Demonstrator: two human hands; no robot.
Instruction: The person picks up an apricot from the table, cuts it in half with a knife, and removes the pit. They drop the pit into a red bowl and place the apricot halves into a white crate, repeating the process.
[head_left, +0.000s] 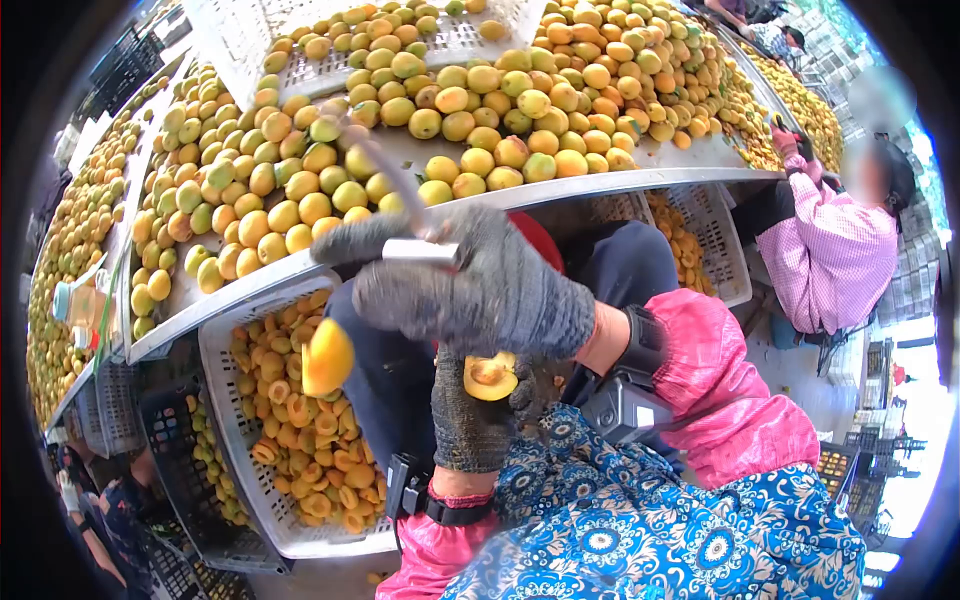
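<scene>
The left hand (470, 420) grasps the cut fruit (490, 377), just beneath the right hand (480, 285), whose tightly gripped knife (420, 252) points away

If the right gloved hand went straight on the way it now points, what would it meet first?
Most likely the whole fruit piled on the table; height is hard to judge, so the right hand might catch the table's metal rim first.

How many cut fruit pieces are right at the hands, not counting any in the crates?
2. One half is in the left hand; one piece seems airborne over the white crate, below the right hand. The gloves may hide more.
</scene>
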